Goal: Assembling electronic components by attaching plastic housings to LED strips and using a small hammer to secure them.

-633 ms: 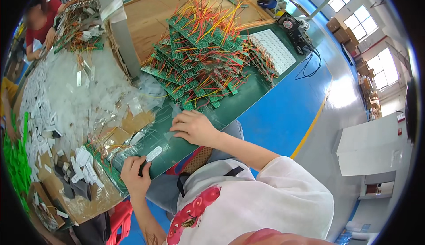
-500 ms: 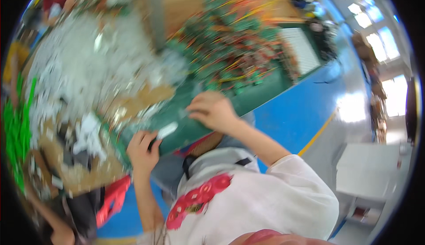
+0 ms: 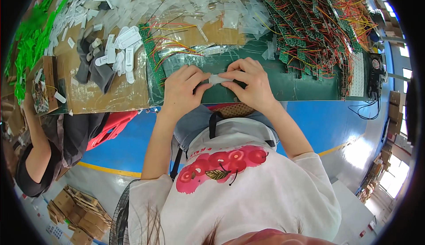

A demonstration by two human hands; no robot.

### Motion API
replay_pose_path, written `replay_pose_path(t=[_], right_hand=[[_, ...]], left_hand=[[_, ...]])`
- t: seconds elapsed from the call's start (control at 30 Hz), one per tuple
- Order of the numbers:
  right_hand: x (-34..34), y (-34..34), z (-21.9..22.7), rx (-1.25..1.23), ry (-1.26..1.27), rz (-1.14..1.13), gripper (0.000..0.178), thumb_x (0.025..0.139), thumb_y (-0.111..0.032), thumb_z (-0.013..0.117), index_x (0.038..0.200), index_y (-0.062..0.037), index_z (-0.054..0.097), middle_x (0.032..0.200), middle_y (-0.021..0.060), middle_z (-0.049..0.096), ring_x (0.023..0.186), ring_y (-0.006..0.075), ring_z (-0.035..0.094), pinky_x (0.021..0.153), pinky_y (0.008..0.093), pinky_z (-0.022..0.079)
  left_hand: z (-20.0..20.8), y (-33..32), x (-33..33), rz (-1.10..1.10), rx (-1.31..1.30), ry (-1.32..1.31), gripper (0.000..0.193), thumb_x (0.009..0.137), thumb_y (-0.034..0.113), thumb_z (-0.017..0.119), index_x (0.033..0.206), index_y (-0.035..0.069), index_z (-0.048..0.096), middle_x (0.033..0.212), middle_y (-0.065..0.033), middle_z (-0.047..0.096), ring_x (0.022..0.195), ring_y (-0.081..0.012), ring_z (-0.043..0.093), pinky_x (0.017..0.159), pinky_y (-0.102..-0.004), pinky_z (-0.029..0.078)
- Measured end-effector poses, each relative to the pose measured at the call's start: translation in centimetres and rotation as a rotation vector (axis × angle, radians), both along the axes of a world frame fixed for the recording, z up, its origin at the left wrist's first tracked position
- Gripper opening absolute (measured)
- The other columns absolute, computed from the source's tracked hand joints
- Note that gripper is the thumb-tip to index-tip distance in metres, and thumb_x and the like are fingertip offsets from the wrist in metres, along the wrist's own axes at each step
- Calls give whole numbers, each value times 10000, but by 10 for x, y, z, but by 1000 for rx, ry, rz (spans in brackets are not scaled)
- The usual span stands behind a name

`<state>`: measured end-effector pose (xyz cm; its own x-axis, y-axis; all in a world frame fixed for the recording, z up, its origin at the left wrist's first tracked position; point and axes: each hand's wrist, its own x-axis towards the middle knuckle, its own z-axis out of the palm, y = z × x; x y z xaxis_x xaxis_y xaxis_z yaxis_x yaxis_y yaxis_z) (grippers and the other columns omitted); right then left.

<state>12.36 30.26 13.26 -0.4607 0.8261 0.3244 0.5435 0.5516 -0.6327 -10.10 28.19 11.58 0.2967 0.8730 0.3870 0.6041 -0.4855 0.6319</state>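
Observation:
Between the fingertips of both hands, over the near edge of the green table top [image 3: 287, 90], is a small whitish, translucent plastic piece [image 3: 217, 79]. My left hand [image 3: 182, 89] pinches its left end with thumb and fingers. My right hand [image 3: 250, 83] grips its right end the same way. Fingers cover both ends, so its exact kind is not clear. Just left of my left hand lies a long green circuit board strip [image 3: 151, 54] with red and yellow wires. A flat white piece [image 3: 214, 50] rests on the table beyond my hands.
Wired green circuit boards [image 3: 305, 32] pile up at the right, by a black device [image 3: 375, 70] with cables. Translucent plastic pieces [image 3: 190, 1] heap at the back. White casings [image 3: 128, 39] and a grey cloth [image 3: 99, 70] lie left on cardboard [image 3: 124, 96]. A co-worker's arm [image 3: 37, 130] reaches in at far left.
The view has turned and levelled from a blurred tilt. My hands, apart before, have come together on the small plastic piece.

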Motion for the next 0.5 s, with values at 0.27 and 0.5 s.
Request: replay_pose_path(t=[0.27,0.5], right_hand=[[-2,3,4,-1,-46,-5,207,719,-106,820,922,-122,781,894,0,659,827,206,611,777,353,468],[-3,7,5,65,-90,21,198,715,-137,824,909,-145,785,887,-20,653,819,203,622,821,360,473]], left_hand=[[-2,2,0,1,7,-6,193,760,173,784,916,85,711,826,-46,621,763,-255,617,656,-381,507],[2,2,1,5,-24,-17,214,748,159,796,925,77,708,810,-44,624,752,-250,616,646,-378,502]])
